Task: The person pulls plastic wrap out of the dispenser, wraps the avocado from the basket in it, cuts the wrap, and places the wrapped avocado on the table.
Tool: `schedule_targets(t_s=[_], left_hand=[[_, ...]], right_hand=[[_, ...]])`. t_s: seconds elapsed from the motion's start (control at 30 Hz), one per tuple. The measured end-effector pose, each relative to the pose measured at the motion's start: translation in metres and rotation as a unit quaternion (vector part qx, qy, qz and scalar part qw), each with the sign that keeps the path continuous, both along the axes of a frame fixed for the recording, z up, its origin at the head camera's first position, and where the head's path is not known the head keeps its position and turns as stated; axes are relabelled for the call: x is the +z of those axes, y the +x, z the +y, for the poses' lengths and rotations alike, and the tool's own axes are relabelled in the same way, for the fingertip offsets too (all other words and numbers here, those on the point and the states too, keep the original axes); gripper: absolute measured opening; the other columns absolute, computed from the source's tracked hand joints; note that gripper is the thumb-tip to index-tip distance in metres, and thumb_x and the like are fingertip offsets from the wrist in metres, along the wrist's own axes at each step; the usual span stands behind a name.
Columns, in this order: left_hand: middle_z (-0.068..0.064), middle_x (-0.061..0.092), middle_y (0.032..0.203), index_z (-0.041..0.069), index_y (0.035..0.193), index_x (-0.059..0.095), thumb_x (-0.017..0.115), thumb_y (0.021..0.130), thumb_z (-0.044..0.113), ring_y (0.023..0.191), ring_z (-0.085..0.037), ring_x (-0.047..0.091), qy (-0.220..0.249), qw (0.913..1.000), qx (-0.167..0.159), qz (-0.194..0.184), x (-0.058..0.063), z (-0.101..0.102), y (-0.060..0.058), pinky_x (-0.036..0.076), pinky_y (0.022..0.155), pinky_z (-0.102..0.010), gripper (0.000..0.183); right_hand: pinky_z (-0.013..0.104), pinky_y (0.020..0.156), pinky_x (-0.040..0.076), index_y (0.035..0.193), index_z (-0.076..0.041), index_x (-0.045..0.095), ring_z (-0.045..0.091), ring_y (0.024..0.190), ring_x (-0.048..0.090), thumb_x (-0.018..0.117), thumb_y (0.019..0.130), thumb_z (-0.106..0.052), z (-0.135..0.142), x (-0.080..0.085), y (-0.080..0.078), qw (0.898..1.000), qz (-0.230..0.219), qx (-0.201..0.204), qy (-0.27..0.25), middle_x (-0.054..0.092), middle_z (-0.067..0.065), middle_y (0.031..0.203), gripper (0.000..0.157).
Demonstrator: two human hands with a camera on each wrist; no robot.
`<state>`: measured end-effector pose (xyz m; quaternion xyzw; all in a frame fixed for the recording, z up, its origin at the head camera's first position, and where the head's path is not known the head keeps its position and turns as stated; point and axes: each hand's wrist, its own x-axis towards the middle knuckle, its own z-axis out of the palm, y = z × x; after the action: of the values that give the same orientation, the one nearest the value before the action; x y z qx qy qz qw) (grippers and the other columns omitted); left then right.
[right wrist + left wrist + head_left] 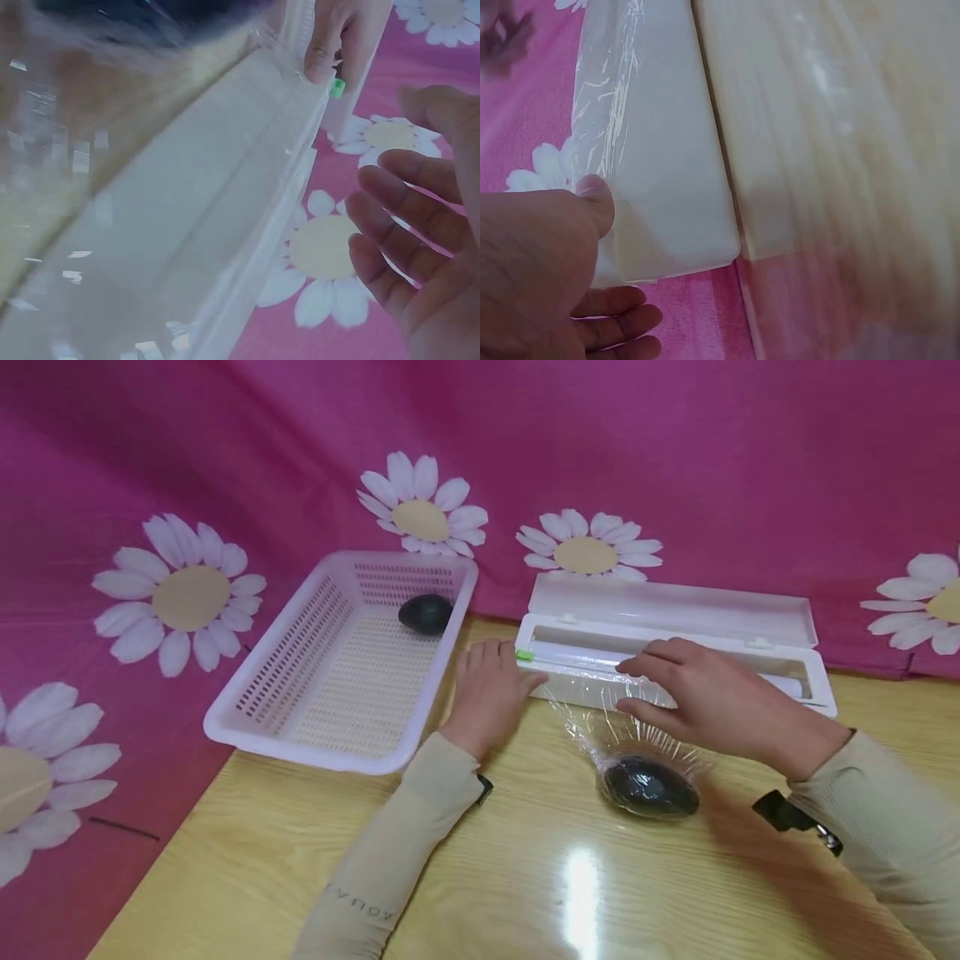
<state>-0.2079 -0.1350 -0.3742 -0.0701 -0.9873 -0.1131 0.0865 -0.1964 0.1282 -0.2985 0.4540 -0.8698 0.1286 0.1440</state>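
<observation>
A dark, avocado-like fruit (649, 787) lies on the table under clear cling film (600, 727), which runs up to the front of a white cling film box (570, 692). My left hand (489, 693) holds the box's left end, its thumb (596, 199) on the front edge near the green slider (337, 88). Above the box's middle, my right hand (701, 706) hovers with fingers apart. In the right wrist view, nothing is between these fingers (397, 262). The box lid (675, 610) stands raised, and a film roll (581, 656) shows inside.
A white perforated basket (408, 743) stands on the left, close to my left hand. Another dark fruit (425, 614) lies in its far right corner. Behind the wooden table (525, 877) hangs a magenta cloth (675, 443) with white flowers.
</observation>
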Motion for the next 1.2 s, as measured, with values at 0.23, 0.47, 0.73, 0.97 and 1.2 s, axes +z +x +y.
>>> schedule_targets(t_s=[0.23,0.47,0.73,0.97,1.2], left_hand=[[-0.007,0.06,0.115,0.007,0.121,0.056,0.042,0.103,0.062,0.114,-0.026,0.055,-0.107,0.9934,0.014,0.039,-0.002,0.002,0.0,0.042,0.103,-0.038,0.06],[-0.005,0.064,0.102,0.009,0.107,0.061,0.051,0.101,0.062,0.098,-0.024,0.059,-0.105,0.9906,0.019,0.085,-0.009,0.007,0.002,0.045,0.084,-0.034,0.054],[-0.002,0.064,0.1,0.012,0.109,0.06,0.051,0.102,0.059,0.096,-0.022,0.058,-0.117,0.9911,0.025,0.059,-0.007,0.0,0.001,0.044,0.082,-0.031,0.048],[-0.001,0.062,0.089,0.012,0.103,0.062,0.054,0.099,0.062,0.088,-0.021,0.057,-0.09,0.9925,0.018,0.081,-0.005,0.0,0.002,0.042,0.077,-0.03,0.051],[-0.001,0.063,0.082,0.012,0.092,0.06,0.059,0.096,0.062,0.082,-0.021,0.06,-0.128,0.9757,0.027,0.176,-0.011,0.001,0.005,0.041,0.071,-0.028,0.05]], right_hand=[[0.044,0.079,0.059,0.111,-0.005,0.074,0.019,0.083,0.066,0.077,0.092,-0.026,-0.045,0.01,-0.027,0.999,-0.015,0.02,0.042,0.072,0.007,0.1,0.029],[0.043,0.081,0.06,0.102,-0.007,0.075,0.021,0.083,0.069,0.078,0.091,-0.019,-0.083,-0.002,-0.054,0.995,-0.057,0.046,0.062,0.073,0.008,0.096,0.016],[0.041,0.084,0.059,0.101,-0.007,0.077,0.02,0.083,0.069,0.075,0.091,-0.012,-0.119,-0.005,-0.073,0.99,-0.103,0.054,0.082,0.074,0.008,0.094,0.012],[0.038,0.074,0.053,0.085,-0.008,0.075,0.016,0.069,0.057,0.071,0.088,0.0,-0.118,-0.003,-0.076,0.992,-0.084,0.048,0.082,0.068,0.004,0.076,0.01],[0.036,0.071,0.051,0.079,-0.009,0.073,0.014,0.067,0.055,0.069,0.085,0.003,-0.113,-0.006,-0.076,0.992,-0.076,0.057,0.078,0.065,0.002,0.071,0.014]])
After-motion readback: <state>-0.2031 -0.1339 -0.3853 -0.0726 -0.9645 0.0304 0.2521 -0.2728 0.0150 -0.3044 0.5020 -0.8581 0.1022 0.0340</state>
